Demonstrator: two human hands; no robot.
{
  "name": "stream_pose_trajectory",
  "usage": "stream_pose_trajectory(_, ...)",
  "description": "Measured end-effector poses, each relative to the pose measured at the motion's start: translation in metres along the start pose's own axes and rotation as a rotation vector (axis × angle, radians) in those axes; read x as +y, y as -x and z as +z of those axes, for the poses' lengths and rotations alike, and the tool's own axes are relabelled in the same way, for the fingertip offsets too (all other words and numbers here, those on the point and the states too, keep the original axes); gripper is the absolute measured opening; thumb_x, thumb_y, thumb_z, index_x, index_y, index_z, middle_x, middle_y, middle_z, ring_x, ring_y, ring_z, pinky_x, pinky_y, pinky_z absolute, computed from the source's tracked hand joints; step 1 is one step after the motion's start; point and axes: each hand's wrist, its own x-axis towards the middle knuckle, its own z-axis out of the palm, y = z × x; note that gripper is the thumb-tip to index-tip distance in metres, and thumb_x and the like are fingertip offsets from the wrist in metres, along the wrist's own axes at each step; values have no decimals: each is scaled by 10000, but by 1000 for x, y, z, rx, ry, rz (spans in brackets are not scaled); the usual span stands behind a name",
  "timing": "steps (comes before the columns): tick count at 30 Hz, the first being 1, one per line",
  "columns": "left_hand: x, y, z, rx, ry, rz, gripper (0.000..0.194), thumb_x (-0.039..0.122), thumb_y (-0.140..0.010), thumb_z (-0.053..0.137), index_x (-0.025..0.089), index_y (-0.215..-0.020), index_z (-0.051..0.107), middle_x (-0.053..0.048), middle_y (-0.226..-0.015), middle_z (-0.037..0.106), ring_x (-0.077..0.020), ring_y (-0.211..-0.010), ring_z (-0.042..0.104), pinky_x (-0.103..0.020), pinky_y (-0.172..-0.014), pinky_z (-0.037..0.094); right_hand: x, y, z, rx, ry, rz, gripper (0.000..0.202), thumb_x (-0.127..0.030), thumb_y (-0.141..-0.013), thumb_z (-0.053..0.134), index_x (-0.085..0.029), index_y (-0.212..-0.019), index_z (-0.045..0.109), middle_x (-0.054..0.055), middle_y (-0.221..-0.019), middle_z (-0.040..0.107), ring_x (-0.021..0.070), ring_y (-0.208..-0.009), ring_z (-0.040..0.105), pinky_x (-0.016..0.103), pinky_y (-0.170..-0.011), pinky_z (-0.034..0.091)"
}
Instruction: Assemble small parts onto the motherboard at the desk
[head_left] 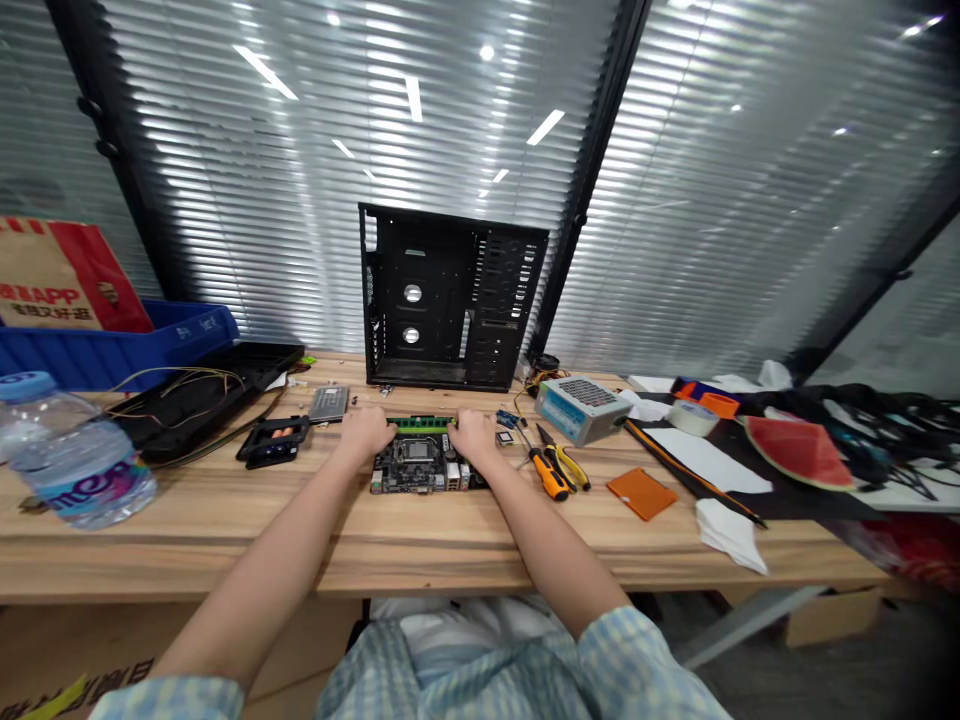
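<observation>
Wooden table (pixel 262 530) bearing motherboard (pixel 417 455), black case (pixel 439 265), power supply (pixel 583 408), pliers (pixel 576 472).

"APP" on paper bag (pixel 75 275); bottle (pixel 84 465) lettering unclear.

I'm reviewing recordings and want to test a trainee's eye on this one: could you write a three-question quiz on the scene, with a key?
1. What stands directly behind the motherboard?
A) a water bottle
B) a black computer case
C) a pair of pliers

2. True or false: the left hand is holding a screwdriver.

3. Which hand is nearer the power supply?

Key:
1. B
2. False; it is at the left end of the green strip on the motherboard.
3. The right hand.
</observation>
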Motion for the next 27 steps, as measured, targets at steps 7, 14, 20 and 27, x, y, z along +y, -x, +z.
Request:
stream_pose_trajectory(7,-4,0,-1,-4,4,-13,497,441,-816,403,101,-1052,677,-217,-1118,675,-354,-1073,621,-430,-892,457,30,-8,-11,-90,-90,-131,442,-602,-767,627,-244,-1024,659,50,-1016,698,248,-1016,604,466,-958,300)
stream_pose_trajectory(14,-3,1,-2,-7,17,-20,498,450,-806,409,106,-1042,681,-216,-1114,675,-350,-1066,622,-439,-898,457,47,-12,-5,-118,-95,-165,630,-732,-737,583,-259,-1149,649,101,-1186,634,289,-1128,530,476,-951,307)
stream_pose_trajectory(20,-3,0,-2,-10,14,-30,511,461,-804,419,99,-1055,679,-226,-1125,668,-360,-1069,621,-439,-900,459,44,-12,-3,-158,-105,-177,615,-706,-768,574,-231,-1155,638,125,-1216,608,288,-1135,519,425,-911,330)
stream_pose_trajectory(27,-4,-1,-1,-15,25,-37,528,479,-798,423,102,-1067,678,-227,-1121,669,-353,-1073,621,-437,-897,467,41,-14,0,-159,-123,-143,543,-656,-806,569,-210,-1115,584,103,-1170,620,259,-1114,515,380,-872,319)
